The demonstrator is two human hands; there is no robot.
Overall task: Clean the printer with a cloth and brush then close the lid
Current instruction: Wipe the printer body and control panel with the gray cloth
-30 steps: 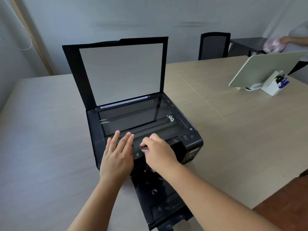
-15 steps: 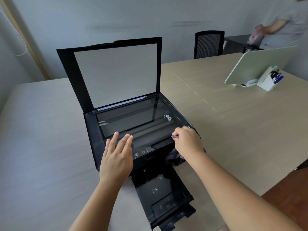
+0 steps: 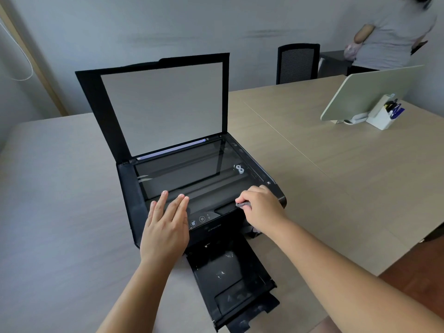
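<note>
Printer (image 3: 211,230) front reads EPSON; left hand (image 3: 165,227) lies spread, right hand (image 3: 260,207) pinches cloth (image 3: 242,204).

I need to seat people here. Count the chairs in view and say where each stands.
1. A black chair stands at the far edge of the table, behind the printer's open lid. Others may be hidden behind the white panel or outside the frame.

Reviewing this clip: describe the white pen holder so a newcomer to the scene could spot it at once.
Start at the long wooden table and follow it to its far right end, past the black printer. There a pale tilted board leans, and the pen holder stands at its right foot. It is the only small white box with pens sticking out.
</note>
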